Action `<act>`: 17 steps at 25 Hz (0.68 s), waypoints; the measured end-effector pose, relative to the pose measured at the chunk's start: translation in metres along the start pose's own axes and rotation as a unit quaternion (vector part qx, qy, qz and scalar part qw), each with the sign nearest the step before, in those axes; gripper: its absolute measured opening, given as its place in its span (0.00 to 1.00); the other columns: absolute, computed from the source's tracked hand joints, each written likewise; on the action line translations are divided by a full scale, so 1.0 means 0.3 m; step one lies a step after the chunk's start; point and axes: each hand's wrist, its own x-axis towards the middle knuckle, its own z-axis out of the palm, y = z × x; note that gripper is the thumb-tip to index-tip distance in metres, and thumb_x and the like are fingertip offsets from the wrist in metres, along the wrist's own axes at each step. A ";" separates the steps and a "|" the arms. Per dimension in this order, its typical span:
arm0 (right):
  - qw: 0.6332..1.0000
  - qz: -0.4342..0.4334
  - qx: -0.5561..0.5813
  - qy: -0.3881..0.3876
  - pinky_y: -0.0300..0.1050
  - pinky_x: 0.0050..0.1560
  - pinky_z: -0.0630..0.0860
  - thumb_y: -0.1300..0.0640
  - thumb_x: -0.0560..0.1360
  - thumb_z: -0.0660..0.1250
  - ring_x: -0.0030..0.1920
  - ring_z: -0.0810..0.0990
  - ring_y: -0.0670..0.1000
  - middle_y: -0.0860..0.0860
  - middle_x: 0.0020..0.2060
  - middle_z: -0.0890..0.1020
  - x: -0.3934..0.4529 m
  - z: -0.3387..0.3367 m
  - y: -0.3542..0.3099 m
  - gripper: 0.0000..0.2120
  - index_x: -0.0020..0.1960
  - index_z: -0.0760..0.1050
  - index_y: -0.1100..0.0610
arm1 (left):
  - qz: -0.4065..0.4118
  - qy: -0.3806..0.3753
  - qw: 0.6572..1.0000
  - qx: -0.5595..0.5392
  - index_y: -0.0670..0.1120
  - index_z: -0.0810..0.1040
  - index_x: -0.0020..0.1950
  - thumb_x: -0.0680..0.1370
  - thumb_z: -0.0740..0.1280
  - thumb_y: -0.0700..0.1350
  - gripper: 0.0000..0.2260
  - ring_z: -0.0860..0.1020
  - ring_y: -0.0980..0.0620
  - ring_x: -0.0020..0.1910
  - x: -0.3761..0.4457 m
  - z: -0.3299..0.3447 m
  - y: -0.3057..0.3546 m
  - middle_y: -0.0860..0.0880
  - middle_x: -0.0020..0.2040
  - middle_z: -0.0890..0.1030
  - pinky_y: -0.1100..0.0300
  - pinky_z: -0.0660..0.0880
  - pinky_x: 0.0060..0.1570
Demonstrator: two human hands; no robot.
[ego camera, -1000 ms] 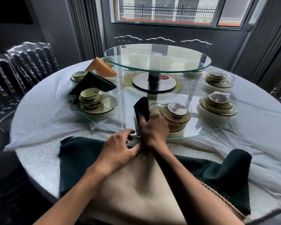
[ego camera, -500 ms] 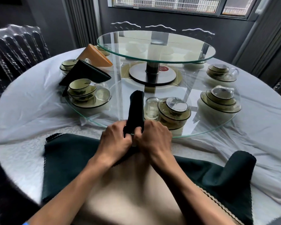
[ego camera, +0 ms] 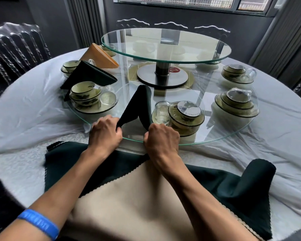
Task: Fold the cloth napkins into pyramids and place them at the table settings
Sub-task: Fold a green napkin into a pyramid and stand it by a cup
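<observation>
The step in hand looks like the last of the fold: opening the dark green napkin [ego camera: 139, 105] into a standing pyramid at the near setting. The left hand [ego camera: 105, 134] pinches the left lower corner with curled fingers, and the right hand [ego camera: 162, 138] grips the right lower end the same way, so the cloth stands as a tall narrow tent, peak away from the person, its two legs spread apart over the near edge of the glass ring [ego camera: 215, 138]. It sits just left of the wrapped bowls [ego camera: 184, 115] (whether it touches them I cannot tell). The next move probably calls for spreading the legs evenly and setting both down level before letting go, or the peak may topple. The fabric is matte, smooth and thick, with rounded rather than crisp folds.
</observation>
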 end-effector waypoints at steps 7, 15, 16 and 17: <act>0.999 -0.043 0.003 0.008 0.45 0.36 0.62 0.47 0.80 0.58 0.41 0.80 0.59 0.55 0.38 0.81 -0.085 -0.115 0.141 0.16 0.41 0.75 0.56 | -0.025 0.013 0.999 0.020 0.42 0.79 0.55 0.77 0.67 0.54 0.16 0.74 0.40 0.58 -0.043 0.016 -0.046 0.43 0.58 0.80 0.48 0.70 0.56; 0.992 0.118 -0.046 -0.024 0.48 0.43 0.69 0.51 0.77 0.60 0.49 0.79 0.62 0.58 0.48 0.83 -0.002 -0.189 0.580 0.12 0.45 0.78 0.56 | -0.032 -0.066 0.997 0.023 0.40 0.74 0.67 0.78 0.62 0.63 0.29 0.71 0.43 0.68 -0.039 -0.015 -0.094 0.44 0.70 0.74 0.48 0.63 0.68; 0.990 0.116 -0.054 -0.061 0.48 0.44 0.69 0.51 0.78 0.59 0.52 0.79 0.61 0.58 0.51 0.82 -0.001 -0.180 0.603 0.12 0.48 0.78 0.55 | -0.039 -0.084 0.995 0.024 0.41 0.70 0.71 0.79 0.60 0.62 0.30 0.67 0.45 0.72 -0.036 -0.010 -0.105 0.45 0.74 0.69 0.48 0.60 0.71; 0.988 0.107 -0.057 -0.093 0.48 0.45 0.69 0.51 0.78 0.58 0.54 0.78 0.60 0.58 0.54 0.81 -0.005 -0.169 0.618 0.13 0.50 0.78 0.55 | -0.048 -0.102 0.993 0.020 0.43 0.65 0.76 0.80 0.58 0.63 0.31 0.62 0.47 0.76 -0.028 -0.006 -0.121 0.46 0.78 0.63 0.47 0.56 0.73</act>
